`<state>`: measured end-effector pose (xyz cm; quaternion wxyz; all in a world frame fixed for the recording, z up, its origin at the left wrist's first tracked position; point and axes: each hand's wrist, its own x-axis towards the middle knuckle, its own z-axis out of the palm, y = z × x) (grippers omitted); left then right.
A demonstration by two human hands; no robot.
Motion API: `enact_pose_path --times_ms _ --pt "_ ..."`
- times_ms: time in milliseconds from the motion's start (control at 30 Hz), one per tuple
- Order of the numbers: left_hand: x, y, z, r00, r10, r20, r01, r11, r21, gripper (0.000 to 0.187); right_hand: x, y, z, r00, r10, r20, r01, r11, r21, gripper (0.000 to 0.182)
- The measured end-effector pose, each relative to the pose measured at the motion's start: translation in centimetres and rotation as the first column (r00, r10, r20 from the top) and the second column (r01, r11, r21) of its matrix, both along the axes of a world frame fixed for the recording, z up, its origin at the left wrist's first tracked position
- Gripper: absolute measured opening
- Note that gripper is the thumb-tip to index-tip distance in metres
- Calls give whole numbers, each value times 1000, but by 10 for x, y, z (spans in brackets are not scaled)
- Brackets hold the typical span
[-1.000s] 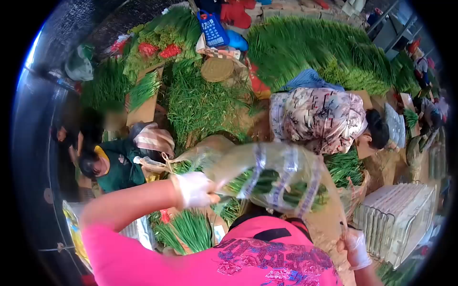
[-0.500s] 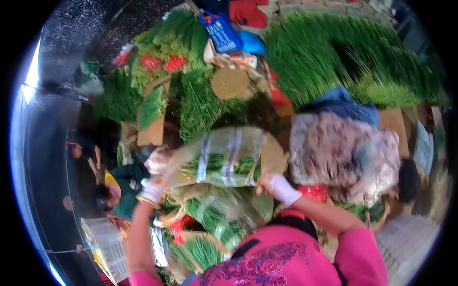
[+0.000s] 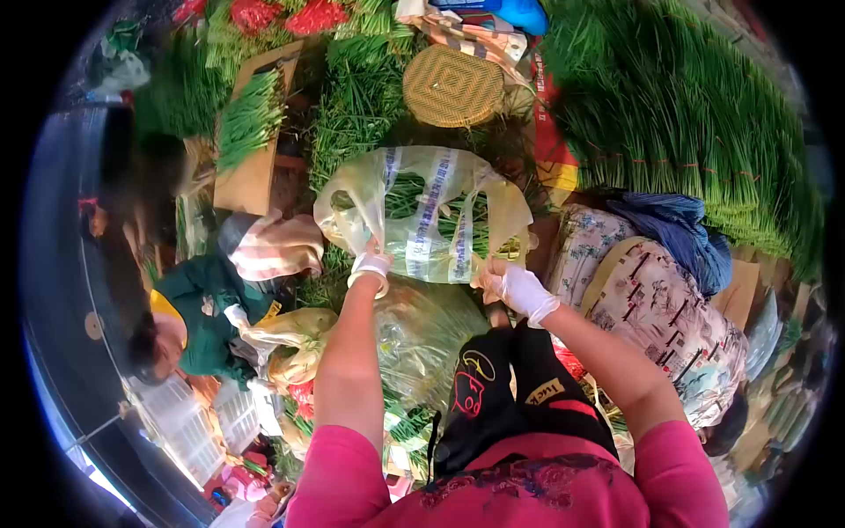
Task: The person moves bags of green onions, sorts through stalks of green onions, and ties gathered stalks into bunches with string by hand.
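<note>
Though translucent, a yellowish, blue-lettered bag (image 3: 429,216) in the grip of both hands (image 3: 373,264) (image 3: 521,291).

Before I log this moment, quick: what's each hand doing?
Left hand: closed, holding the bag.
Right hand: closed, holding the same bag.

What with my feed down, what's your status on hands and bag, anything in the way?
Left hand, right hand both gripping striped plastic bag. Bag spread out ahead of them. Nothing seen blocking hands; another plastic bag just below in view.
</note>
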<state>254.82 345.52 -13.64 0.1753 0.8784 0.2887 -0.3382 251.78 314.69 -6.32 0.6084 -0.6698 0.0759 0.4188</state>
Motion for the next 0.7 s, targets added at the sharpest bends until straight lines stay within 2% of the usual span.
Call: enact_pose_path --times_ms 33,100,133,167,200,233,300,333,367,400,433,467,567,633,667,700 --pt "-4 5 3 999 0 -41 0 1000 5 61 -7 7 -1 1000 30 -4 -30 999 -37 35" --pt "-18 19 0 996 83 36 -78 990 -118 60 -16 10 2 996 86 6 -84 989 -119 36" --pt "-35 29 -9 988 134 70 -120 977 -179 60 -17 10 22 992 124 -25 -126 978 -169 37" --pt "-40 36 -27 983 114 147 -118 993 19 53 -5 17 37 990 140 -12 -140 968 -210 38" --pt "-45 44 -41 905 229 358 -198 973 -120 51 -24 13 -7 990 141 18 -138 982 -129 33" --pt "-75 43 -47 778 386 495 -286 920 -269 49 -31 11 -6 992 111 -61 -116 989 -86 32" --pt "-94 19 6 619 232 750 -314 949 -34 44 -35 21 4 976 42 -212 -42 999 5 30" --pt "-108 11 24 589 253 768 -285 954 -96 46 -35 27 6 978 11 -209 -8 1000 14 28" --pt "-121 3 41 559 278 781 -253 955 -158 49 -36 34 7 969 -92 -230 105 994 42 30" --pt "-153 -6 10 533 643 549 -524 761 -383 46 -36 38 -3 947 -135 -292 160 985 65 29" --pt "-175 -15 7 518 738 433 -514 673 -532 44 -32 41 -12 918 -175 -356 217 973 83 29" --pt "-198 -24 2 507 810 296 -495 554 -669 42 -21 47 -9 963 -93 -254 81 995 -59 26" --pt "-228 -56 5 523 839 -148 -416 100 -904 37 13 59 11 932 -107 -347 71 991 -114 21" --pt "-190 -71 36 462 794 -395 -626 -24 -780 35 31 50 -8 944 301 -138 -310 950 -48 23" --pt "-169 -78 49 401 760 -511 -718 -85 -691 34 43 53 2 913 305 -270 -329 943 -50 25" --pt "-153 -87 51 482 779 -401 -672 35 -740 36 55 55 9 864 305 -400 -355 933 -54 29"
